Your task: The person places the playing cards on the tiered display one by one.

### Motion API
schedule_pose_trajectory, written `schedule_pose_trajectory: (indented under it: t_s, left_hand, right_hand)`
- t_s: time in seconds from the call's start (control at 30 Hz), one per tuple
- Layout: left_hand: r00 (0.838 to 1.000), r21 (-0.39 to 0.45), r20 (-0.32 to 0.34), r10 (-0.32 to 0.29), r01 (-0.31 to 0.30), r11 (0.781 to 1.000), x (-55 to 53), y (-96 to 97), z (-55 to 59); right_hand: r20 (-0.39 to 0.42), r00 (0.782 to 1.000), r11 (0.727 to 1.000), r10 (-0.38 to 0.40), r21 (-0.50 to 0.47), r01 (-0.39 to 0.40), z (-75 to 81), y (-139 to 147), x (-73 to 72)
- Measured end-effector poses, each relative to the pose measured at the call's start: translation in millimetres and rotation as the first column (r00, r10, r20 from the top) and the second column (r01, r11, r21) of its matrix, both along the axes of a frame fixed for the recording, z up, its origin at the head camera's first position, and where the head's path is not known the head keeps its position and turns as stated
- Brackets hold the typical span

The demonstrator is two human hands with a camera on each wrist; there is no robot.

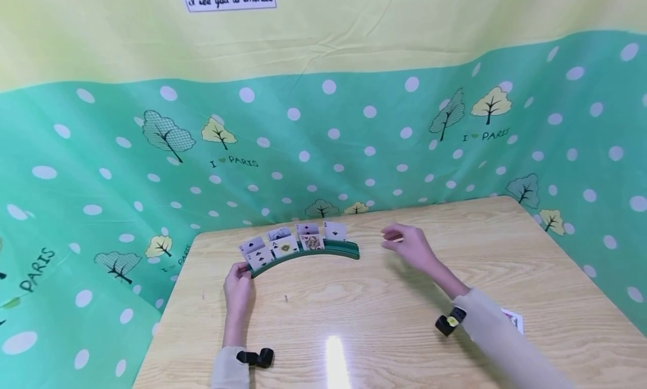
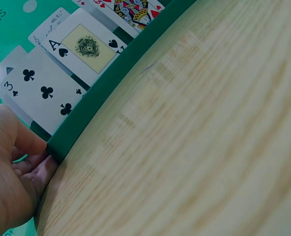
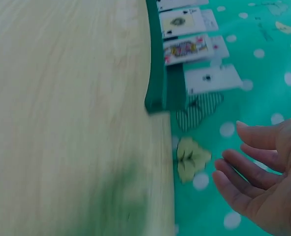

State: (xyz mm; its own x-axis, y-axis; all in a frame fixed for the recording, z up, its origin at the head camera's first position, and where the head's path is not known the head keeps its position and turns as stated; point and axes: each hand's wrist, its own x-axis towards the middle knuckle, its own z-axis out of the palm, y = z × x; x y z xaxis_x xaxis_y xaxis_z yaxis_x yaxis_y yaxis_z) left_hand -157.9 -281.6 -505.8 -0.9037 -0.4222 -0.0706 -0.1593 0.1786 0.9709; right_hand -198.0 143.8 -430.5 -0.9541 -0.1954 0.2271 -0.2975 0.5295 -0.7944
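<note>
A curved green card holder [image 1: 349, 251] stands on the table with playing cards in two rows. Its front row has a three of clubs [image 2: 46, 88], an ace of spades [image 2: 88, 46] and a red-suited face card [image 3: 187, 50]. The back row includes a two of spades [image 2: 6, 73] at the left and a club card [image 3: 211, 78] at the right. My left hand [image 1: 237, 282] grips the holder's left end between thumb and fingers. Off the holder's right end, my right hand [image 1: 411, 246] hovers with fingers loosely bent, holding nothing.
Wooden table [image 1: 313, 299] lies in front of the holder. A card [image 1: 514, 319] at the right is partly covered by the right sleeve [image 1: 500, 333]. Green dotted cloth [image 1: 283, 153] hangs behind the table and along its sides.
</note>
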Motion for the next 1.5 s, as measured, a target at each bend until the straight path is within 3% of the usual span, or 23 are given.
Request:
schedule_pose_trajectory:
  t_s: [0.23, 0.53, 0.83, 0.97, 1.13, 1.37, 1.5]
  left_hand:
    - [1.000, -0.020, 0.002, 0.004, -0.004, 1.000, 2.7, -2.3, 0.2]
    - [1.000, -0.028, 0.000, -0.003, 0.003, 1.000, 2.2, -3.9, -2.8]
    - [1.000, -0.046, 0.001, -0.005, 0.005, 0.999, 0.1, -2.2, -3.8]
    - [1.000, -0.052, -0.004, -0.003, 0.003, 0.999, -1.3, -1.4, -2.8]
    - [1.000, -0.066, -0.007, -0.003, 0.003, 0.998, -1.9, -1.1, -2.1]
    - [1.000, -0.060, 0.004, -0.011, 0.011, 0.998, -0.4, -1.7, -3.0]
    - [1.000, -0.054, 0.002, -0.011, 0.011, 0.998, 0.3, -1.5, -1.6]
  right_hand:
    - [-0.008, 0.999, 0.997, -0.049, 0.060, 0.049, -4.6, 47, 18.3]
    - [0.103, 0.991, 0.983, -0.084, 0.172, 0.066, -6.2, 96, 50.3]
    - [0.143, 0.982, 0.965, -0.123, 0.250, 0.085, -18.1, 138, 77.5]
    - [0.172, 0.978, 0.935, -0.115, 0.352, 0.048, -21.9, 155, 82.6]
    - [0.264, 0.959, 0.875, -0.104, 0.482, -0.038, -24.5, 173, 88.5]
    - [0.315, 0.940, 0.817, -0.129, 0.571, -0.079, -25.1, 186, 94.3]
    - [0.341, 0.930, 0.800, -0.136, 0.591, -0.099, -24.7, 187, 91.7]
